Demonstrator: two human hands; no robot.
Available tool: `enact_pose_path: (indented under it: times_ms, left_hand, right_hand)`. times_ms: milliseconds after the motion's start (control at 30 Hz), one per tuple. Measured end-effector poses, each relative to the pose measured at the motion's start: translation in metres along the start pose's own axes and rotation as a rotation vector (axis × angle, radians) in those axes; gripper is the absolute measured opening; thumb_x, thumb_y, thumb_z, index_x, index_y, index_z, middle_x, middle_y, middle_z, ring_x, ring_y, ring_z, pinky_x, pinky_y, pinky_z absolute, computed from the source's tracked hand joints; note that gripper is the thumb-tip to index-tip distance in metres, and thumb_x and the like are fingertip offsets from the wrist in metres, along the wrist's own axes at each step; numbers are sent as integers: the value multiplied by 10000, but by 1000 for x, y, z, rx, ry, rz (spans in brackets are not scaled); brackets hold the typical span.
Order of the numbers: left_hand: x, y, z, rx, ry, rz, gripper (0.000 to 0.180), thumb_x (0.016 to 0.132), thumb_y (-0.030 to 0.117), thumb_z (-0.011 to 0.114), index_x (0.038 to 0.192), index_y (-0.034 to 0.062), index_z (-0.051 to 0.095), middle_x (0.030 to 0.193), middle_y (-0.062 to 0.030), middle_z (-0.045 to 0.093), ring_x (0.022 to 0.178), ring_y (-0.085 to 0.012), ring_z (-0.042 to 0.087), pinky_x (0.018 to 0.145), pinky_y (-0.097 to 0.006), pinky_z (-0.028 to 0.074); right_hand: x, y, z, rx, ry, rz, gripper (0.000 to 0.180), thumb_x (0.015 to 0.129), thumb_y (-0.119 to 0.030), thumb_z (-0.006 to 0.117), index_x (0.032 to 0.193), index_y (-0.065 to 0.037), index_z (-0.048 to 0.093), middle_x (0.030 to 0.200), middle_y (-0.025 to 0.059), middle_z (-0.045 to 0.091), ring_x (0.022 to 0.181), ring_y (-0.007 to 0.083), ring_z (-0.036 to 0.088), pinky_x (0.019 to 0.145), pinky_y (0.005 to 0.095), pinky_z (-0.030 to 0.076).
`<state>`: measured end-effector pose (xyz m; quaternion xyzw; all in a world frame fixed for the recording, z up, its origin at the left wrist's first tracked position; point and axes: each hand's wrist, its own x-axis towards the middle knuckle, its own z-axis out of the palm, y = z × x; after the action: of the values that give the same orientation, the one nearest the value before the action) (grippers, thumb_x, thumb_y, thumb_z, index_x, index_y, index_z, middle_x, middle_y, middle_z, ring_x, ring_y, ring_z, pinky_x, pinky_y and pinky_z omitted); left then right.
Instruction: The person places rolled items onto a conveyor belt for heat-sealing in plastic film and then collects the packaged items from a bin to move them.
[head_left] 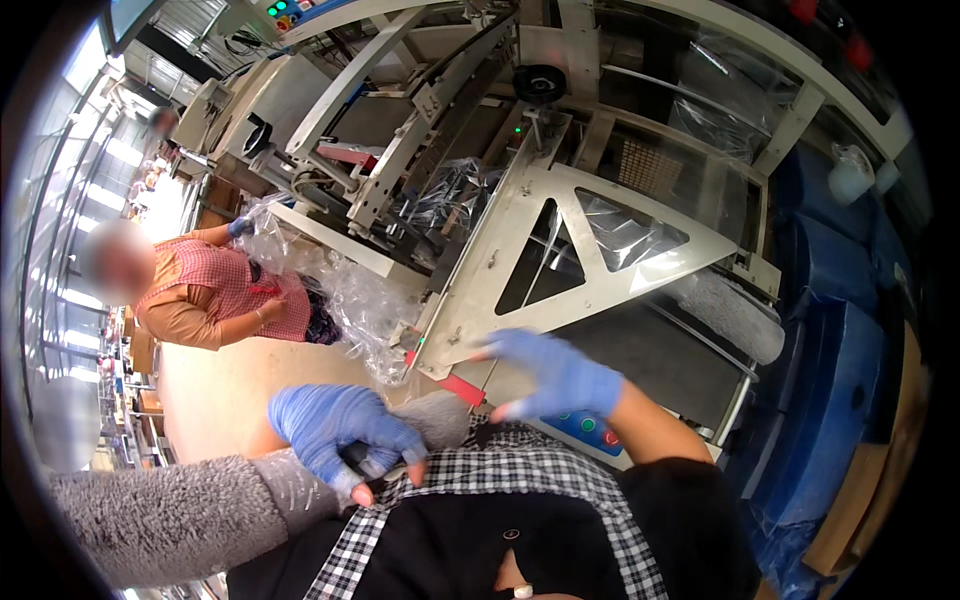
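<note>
Within left hand grip — small dark object, chest-level

Blue fingerless gloves, grey fuzzy sleeve, checked shirt, black apron.

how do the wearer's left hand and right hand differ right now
The left hand is curled around a small dark object close to the body; the right hand is open, fingers spread, reaching toward the machine frame. The left arm wears a grey fuzzy sleeve; the right forearm is bare. Both wear blue fingerless gloves.

Left hand curled at chest; right hand raised, fingers spread.
</note>
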<state>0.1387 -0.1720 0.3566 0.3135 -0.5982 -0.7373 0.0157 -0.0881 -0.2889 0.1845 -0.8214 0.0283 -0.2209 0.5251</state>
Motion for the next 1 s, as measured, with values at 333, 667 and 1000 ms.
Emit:
enact_pose_path:
  times_ms: [333, 667, 1000]
  left_hand:
    - [35, 21, -59, -36, -40, 469, 441, 854, 354, 648, 1097, -2, 556, 855, -74, 651, 693, -161, 638, 632, -270, 507]
    - [66, -297, -209, -699, 1411, -416, 831, 762, 694, 571, 1204, -5, 498, 1105, -132, 601, 1015, -291, 574, 856, -428, 472]
    - [156, -356, -297, -1264, 1169, 177, 430, 868, 455, 593, 1128, 115, 549, 1154, -71, 588, 1012, -255, 570, 824, -447, 490]
  right_hand:
    - [83, -31, 102, 418, -243, -381, 459, 675, -257, 783, 1056, -75, 606, 983, 85, 628, 905, 251, 609, 813, 337, 489]
    - [-15, -51, -42, -203, 547, 354, 815, 503, -244, 871, 1207, -4, 539, 1135, 127, 633, 1034, 244, 613, 914, 341, 476]
    - [-161, -59, -1, -319, 1047, 705, 766, 770, -220, 735, 1387, -17, 329, 1350, 144, 463, 1167, 248, 516, 977, 368, 441]
